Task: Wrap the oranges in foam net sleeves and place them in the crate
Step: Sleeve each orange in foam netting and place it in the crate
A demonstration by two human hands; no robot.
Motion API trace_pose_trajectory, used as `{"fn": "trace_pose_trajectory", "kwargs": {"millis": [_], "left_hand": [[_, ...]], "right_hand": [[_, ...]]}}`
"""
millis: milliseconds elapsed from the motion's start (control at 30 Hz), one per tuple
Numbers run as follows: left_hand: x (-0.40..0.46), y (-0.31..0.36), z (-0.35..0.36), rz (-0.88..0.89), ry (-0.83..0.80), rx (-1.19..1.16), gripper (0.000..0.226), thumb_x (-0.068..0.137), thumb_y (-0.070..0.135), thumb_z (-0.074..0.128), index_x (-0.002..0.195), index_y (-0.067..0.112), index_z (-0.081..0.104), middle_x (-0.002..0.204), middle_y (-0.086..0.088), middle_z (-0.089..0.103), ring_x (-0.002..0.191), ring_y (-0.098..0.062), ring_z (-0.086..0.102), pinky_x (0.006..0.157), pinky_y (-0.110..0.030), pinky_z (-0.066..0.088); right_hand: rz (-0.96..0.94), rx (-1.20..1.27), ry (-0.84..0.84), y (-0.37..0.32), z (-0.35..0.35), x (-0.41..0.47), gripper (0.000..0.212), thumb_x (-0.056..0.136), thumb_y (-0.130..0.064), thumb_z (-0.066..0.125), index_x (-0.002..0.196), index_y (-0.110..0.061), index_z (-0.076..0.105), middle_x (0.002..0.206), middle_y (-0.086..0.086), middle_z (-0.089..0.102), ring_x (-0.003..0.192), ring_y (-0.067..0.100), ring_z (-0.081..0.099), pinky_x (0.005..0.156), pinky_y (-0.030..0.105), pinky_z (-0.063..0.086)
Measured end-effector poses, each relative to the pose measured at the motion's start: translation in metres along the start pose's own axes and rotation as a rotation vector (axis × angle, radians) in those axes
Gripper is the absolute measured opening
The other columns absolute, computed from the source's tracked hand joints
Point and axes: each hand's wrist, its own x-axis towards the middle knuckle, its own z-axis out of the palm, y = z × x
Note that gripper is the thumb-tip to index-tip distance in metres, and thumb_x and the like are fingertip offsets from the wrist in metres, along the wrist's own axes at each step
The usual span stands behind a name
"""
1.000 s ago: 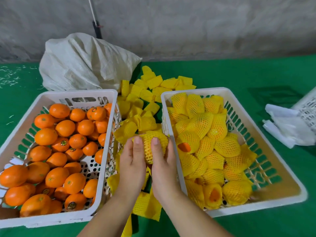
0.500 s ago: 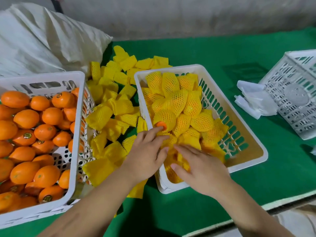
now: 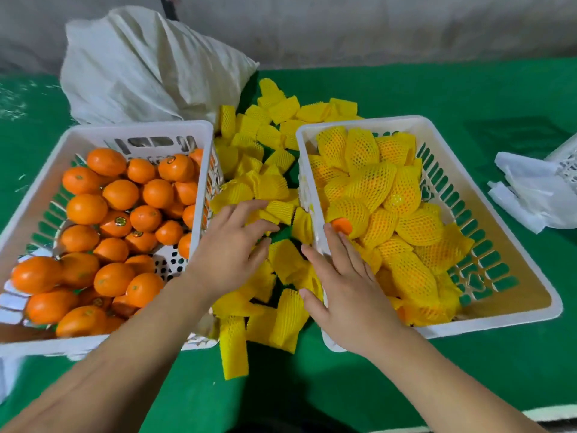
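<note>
I see my left hand (image 3: pixel 232 248) spread over the loose sleeves (image 3: pixel 265 182) between the crates, my right hand (image 3: pixel 346 289) spread flat on the right crate's (image 3: pixel 499 210) near rim. Bare oranges (image 3: pixel 120 195) fill the left crate (image 3: pixel 131 132).

Small round stickers on some bare oranges (image 3: pixel 120 220), print too small to read.

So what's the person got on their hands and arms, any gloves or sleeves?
Nothing visible: the left hand and right hand are bare, with no gloves, rings or watch, and both forearms show no sleeves as far as the frame reaches.
</note>
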Motion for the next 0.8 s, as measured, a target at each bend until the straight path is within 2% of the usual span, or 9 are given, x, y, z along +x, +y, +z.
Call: {"fn": "trace_pose_trajectory", "kwargs": {"millis": [67,167,300,333,400,500,600,700,800], "left_hand": [[-0.006,-0.025,-0.015,-0.005,0.031,0.065,0.015,0.097,0.02,0.073,0.111,0.023,0.078,0.141,-0.007,0.061,0.121,-0.039,0.056,0.097,-0.055,0.047],[-0.024,-0.048,-0.019,-0.079,0.108,0.066,0.024,0.106,0.034,0.059,0.122,0.024,0.074,0.143,-0.004,0.058,0.126,-0.032,0.051,0.103,-0.048,0.042],[-0.043,-0.072,-0.003,-0.643,0.225,-0.339,0.042,0.113,0.037,0.042,0.151,0.022,0.049,0.148,-0.004,0.053,0.137,-0.026,0.047,0.112,-0.047,0.037],[-0.047,-0.082,0.0,-0.809,0.119,-0.359,0.045,0.112,0.035,0.044,0.155,0.021,0.043,0.152,-0.009,0.05,0.14,-0.032,0.045,0.114,-0.052,0.036],[-0.055,-0.096,0.005,-0.994,-0.332,-0.149,0.063,0.109,0.041,0.049,0.165,0.026,0.025,0.164,-0.017,0.032,0.149,-0.045,0.029,0.121,-0.057,0.026],[-0.061,-0.092,0.015,-0.931,-0.757,0.069,0.069,0.104,0.047,0.052,0.164,0.031,0.022,0.169,-0.017,0.021,0.154,-0.05,0.012,0.125,-0.061,0.018],[-0.056,-0.08,0.023,-0.982,-0.827,0.112,0.054,0.11,0.042,0.041,0.162,0.028,0.032,0.173,-0.017,0.014,0.158,-0.045,0.001,0.125,-0.057,0.006],[-0.056,-0.085,0.026,-0.985,-0.878,0.284,0.061,0.111,0.05,0.037,0.166,0.031,0.021,0.175,-0.015,0.003,0.159,-0.047,-0.005,0.126,-0.061,-0.003],[-0.061,-0.09,0.023,-0.941,-0.931,0.38,0.063,0.106,0.047,0.053,0.163,0.035,0.029,0.174,-0.008,0.018,0.157,-0.046,0.005,0.124,-0.059,0.01]], "right_hand": [[-0.074,-0.129,-0.061,-0.009,0.007,0.024,0.059,0.096,-0.053,0.048,0.151,-0.033,0.042,0.171,0.008,-0.014,0.157,0.027,-0.017,0.124,0.046,0.007],[-0.136,-0.461,-0.253,-0.023,0.01,0.07,0.04,0.1,-0.043,0.045,0.133,-0.027,0.06,0.169,0.022,-0.008,0.155,0.04,-0.015,0.122,0.052,-0.016],[-0.124,-0.665,-0.651,-0.039,0.017,0.112,0.044,0.096,-0.035,0.062,0.138,-0.023,0.059,0.169,0.021,-0.012,0.154,0.045,-0.013,0.123,0.057,0.001],[-0.086,-0.643,-0.73,-0.04,0.021,0.115,0.045,0.096,-0.034,0.063,0.139,-0.021,0.058,0.169,0.021,-0.009,0.154,0.045,-0.011,0.124,0.057,0.004],[0.04,-0.589,-0.884,-0.038,0.026,0.116,0.05,0.098,-0.033,0.063,0.144,-0.017,0.051,0.168,0.021,0.002,0.154,0.045,-0.002,0.125,0.056,0.015],[0.071,-0.587,-0.99,-0.034,0.03,0.118,0.058,0.099,-0.039,0.062,0.149,-0.015,0.045,0.167,0.023,0.009,0.154,0.046,0.002,0.123,0.055,0.021],[0.027,-0.646,-0.989,-0.034,0.033,0.119,0.054,0.102,-0.034,0.058,0.149,-0.011,0.044,0.166,0.026,0.015,0.153,0.046,0.007,0.124,0.055,0.018],[0.011,-0.631,-0.963,-0.032,0.038,0.119,0.045,0.101,-0.025,0.056,0.144,-0.012,0.049,0.165,0.024,0.017,0.153,0.046,0.008,0.123,0.055,0.02],[-0.029,-0.674,-0.98,-0.033,0.037,0.119,0.048,0.101,-0.025,0.054,0.147,-0.012,0.047,0.166,0.025,0.015,0.153,0.046,0.007,0.125,0.056,0.014]]}}
